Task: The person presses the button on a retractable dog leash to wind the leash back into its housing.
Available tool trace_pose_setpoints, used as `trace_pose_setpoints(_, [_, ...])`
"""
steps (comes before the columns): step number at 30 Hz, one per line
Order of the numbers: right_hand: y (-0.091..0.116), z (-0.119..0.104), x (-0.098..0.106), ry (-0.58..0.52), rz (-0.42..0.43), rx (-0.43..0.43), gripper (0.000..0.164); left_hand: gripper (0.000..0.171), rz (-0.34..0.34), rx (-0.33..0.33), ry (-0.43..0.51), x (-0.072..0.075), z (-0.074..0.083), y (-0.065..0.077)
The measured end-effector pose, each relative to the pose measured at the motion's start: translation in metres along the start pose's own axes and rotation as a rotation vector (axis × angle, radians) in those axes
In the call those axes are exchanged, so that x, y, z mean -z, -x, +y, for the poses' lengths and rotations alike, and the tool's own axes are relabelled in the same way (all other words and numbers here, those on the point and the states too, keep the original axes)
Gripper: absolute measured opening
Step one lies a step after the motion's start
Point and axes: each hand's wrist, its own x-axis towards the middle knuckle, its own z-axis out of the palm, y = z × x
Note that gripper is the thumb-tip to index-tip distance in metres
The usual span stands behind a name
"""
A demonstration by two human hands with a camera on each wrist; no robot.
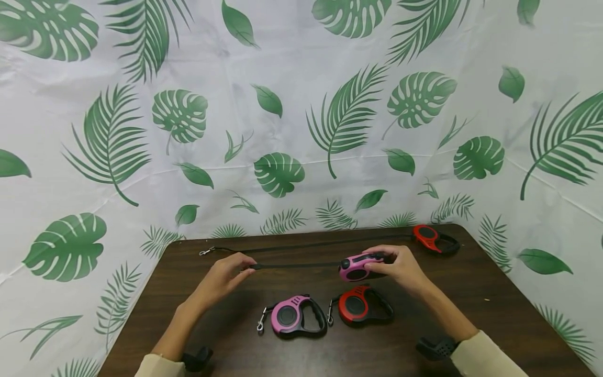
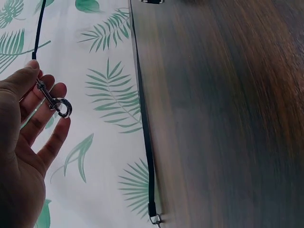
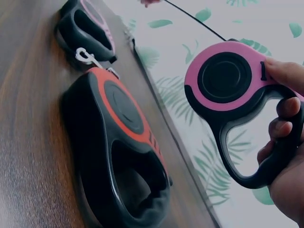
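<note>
In the head view my right hand [image 1: 401,268] grips the handle of a pink and black retractable dog leash [image 1: 354,267], held above the table. Its thumb lies by the button on the casing in the right wrist view. A black strap [image 1: 301,266] runs taut from that leash to my left hand [image 1: 228,273]. There the thumb and a finger pinch the strap's end, and the metal snap hook [image 2: 53,100] hangs against the other fingers. Below the hands lie a second pink leash [image 1: 287,315] and a red leash [image 1: 353,305], both with straps drawn in.
Along the back edge of the brown table [image 1: 226,345] another red leash [image 1: 426,236] lies with its strap [image 1: 306,244] pulled out leftward, ending in a metal hook [image 1: 206,251]. Behind it hangs a white leaf-print cloth [image 1: 292,131].
</note>
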Motion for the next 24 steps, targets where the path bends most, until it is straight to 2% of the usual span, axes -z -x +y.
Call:
trace_pose_setpoints(3, [-0.001,-0.001,-0.003,-0.017,-0.006,0.000,0.033,0.032,0.004,-0.013,0.014,-0.001,0.002,-0.002])
trace_pose_setpoints(7, [-0.002,-0.002,-0.008,-0.031,-0.011,0.004,0.034,0.015,0.005,-0.025,0.034,-0.004,0.004,-0.004])
trace_pose_setpoints(15, [-0.003,-0.004,-0.018,-0.029,-0.022,0.014,0.035,0.027,-0.005,-0.008,0.055,-0.012,0.009,-0.007])
trace_pose_setpoints(24, [-0.006,-0.005,-0.027,-0.041,-0.030,0.016,0.033,0.024,0.011,-0.008,0.067,-0.019,0.014,-0.011])
